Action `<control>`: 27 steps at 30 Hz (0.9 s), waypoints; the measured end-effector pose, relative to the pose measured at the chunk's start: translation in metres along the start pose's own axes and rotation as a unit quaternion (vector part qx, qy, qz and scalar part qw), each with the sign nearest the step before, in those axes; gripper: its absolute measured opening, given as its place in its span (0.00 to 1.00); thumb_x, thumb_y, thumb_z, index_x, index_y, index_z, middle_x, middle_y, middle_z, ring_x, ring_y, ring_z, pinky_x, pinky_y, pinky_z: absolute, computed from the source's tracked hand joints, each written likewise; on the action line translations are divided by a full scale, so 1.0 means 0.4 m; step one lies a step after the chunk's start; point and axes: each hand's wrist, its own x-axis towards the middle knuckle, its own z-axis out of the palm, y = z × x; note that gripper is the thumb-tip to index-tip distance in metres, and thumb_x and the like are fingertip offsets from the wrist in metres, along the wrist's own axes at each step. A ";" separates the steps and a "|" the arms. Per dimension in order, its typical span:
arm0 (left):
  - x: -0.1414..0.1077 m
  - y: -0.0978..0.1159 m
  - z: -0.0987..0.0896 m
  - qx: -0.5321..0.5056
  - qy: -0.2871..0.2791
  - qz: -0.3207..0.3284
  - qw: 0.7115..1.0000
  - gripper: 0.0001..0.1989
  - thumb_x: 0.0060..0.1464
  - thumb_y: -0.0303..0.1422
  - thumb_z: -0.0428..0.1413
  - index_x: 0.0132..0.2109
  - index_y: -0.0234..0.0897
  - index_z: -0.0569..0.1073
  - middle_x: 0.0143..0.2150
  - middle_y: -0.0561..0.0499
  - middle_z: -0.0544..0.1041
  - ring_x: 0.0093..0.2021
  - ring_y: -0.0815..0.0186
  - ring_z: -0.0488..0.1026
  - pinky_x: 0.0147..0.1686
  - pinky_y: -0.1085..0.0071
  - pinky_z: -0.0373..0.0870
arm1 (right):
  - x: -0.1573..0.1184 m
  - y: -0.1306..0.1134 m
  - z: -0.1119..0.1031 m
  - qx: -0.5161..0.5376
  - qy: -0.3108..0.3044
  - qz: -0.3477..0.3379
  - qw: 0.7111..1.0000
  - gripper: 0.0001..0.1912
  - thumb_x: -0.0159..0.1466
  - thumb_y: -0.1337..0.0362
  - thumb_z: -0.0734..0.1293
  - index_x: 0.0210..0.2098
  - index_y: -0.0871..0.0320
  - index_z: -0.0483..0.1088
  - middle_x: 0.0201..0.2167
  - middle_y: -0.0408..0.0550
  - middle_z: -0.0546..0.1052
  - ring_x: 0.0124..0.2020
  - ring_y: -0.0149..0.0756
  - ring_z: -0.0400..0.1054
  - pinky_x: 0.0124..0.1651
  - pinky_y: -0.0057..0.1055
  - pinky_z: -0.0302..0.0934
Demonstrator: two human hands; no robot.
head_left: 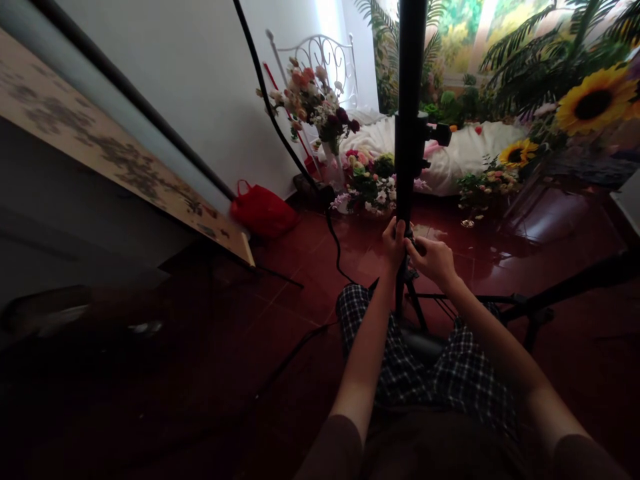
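A black light stand [410, 73] rises upright in front of me, its top out of view. My left hand [394, 244] is closed around its pole at a joint low down. Just to the right, my right hand [434, 259] pinches a small dark knob at that same joint; the fingers hide most of it. Higher on the pole, another locking knob [439, 135] sticks out to the right. The stand's lower part and legs come down between my knees, in checked trousers [400, 360].
A black cable [274, 123] hangs left of the stand and runs over the red tiled floor [285, 307]. A red bag [264, 210] rests by the wall. Flower arrangements [367, 180] surround a white-draped bed [457, 150]. A long painted panel [125, 157] slants at left; sunflowers [593, 103] stand right.
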 end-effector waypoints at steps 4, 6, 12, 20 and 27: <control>0.002 -0.005 -0.001 0.011 0.007 0.013 1.000 0.27 0.54 0.59 0.53 0.32 0.37 0.71 0.26 0.54 0.69 0.24 0.73 0.65 0.26 0.74 0.63 | 0.008 0.002 0.000 -0.081 -0.039 -0.038 0.995 0.25 0.72 0.51 0.57 0.33 0.58 0.79 0.28 0.54 0.81 0.26 0.37 0.72 0.29 0.31 0.39; 0.001 -0.002 0.000 0.015 0.008 0.009 1.000 0.27 0.54 0.59 0.53 0.33 0.37 0.71 0.26 0.54 0.69 0.24 0.73 0.65 0.26 0.74 0.63 | 0.012 0.005 0.002 -0.094 -0.054 -0.053 0.993 0.27 0.73 0.52 0.56 0.30 0.59 0.79 0.28 0.55 0.81 0.28 0.37 0.73 0.29 0.31 0.40; 0.000 0.009 0.002 0.033 0.004 0.003 0.999 0.28 0.53 0.60 0.53 0.33 0.37 0.70 0.26 0.53 0.71 0.24 0.73 0.65 0.25 0.74 0.63 | 0.018 0.008 -0.002 -0.140 -0.090 -0.069 0.984 0.31 0.74 0.53 0.53 0.30 0.60 0.80 0.29 0.57 0.82 0.30 0.40 0.76 0.29 0.32 0.39; -0.004 0.012 -0.001 0.023 -0.005 -0.013 1.000 0.27 0.55 0.59 0.51 0.33 0.38 0.70 0.24 0.55 0.68 0.23 0.73 0.66 0.23 0.74 0.62 | 0.000 -0.017 0.005 -0.126 -0.093 -0.017 0.988 0.28 0.75 0.55 0.54 0.34 0.60 0.81 0.31 0.57 0.82 0.32 0.39 0.76 0.29 0.30 0.44; -0.020 0.025 -0.012 0.013 -0.015 -0.040 0.999 0.29 0.53 0.62 0.51 0.33 0.37 0.70 0.26 0.53 0.70 0.25 0.72 0.67 0.26 0.73 0.65 | -0.009 -0.016 0.029 -0.113 -0.065 -0.003 0.991 0.27 0.75 0.56 0.54 0.33 0.61 0.80 0.30 0.56 0.82 0.31 0.37 0.76 0.29 0.28 0.43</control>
